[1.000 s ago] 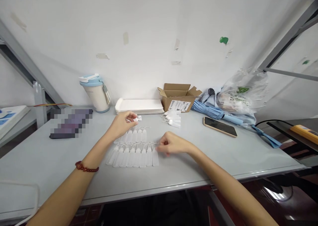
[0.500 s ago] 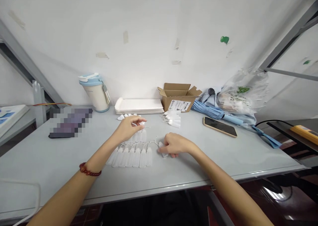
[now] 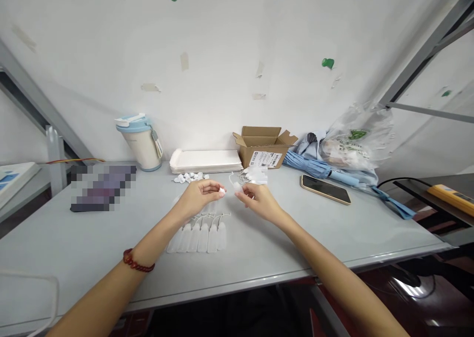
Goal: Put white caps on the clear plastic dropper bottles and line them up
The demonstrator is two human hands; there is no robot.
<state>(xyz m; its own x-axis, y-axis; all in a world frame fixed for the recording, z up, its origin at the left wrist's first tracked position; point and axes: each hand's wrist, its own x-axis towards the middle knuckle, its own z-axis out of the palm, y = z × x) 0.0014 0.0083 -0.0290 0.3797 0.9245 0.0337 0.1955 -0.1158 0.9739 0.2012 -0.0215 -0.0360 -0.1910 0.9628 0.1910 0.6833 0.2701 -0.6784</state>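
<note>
My left hand (image 3: 197, 198) pinches a small white cap (image 3: 222, 191) between thumb and fingertips. Facing it, a little above the table, my right hand (image 3: 262, 202) grips a translucent plastic vial (image 3: 238, 186); a thin pale cord or tube curves up from it, and the fingers hide most of its body. The cap and the vial are apart. Below the left hand lies a row of similar flat vials (image 3: 203, 238), their thin cords pointing away from me. More vials (image 3: 210, 208) lie partly hidden behind that hand. A small heap of white caps (image 3: 189, 177) sits beyond it.
Along the wall stand a tumbler (image 3: 142, 147), a stack of white envelopes (image 3: 205, 162) and an open cardboard box (image 3: 263, 154). More vials (image 3: 259, 175) lie before the box. To the right are a phone (image 3: 326, 189), a blue umbrella (image 3: 307, 166) and a plastic bag (image 3: 355, 139).
My right hand has lifted a vial off the right end of the row and brought it up toward the left hand. The left hand, with its cap, has shifted slightly right.
</note>
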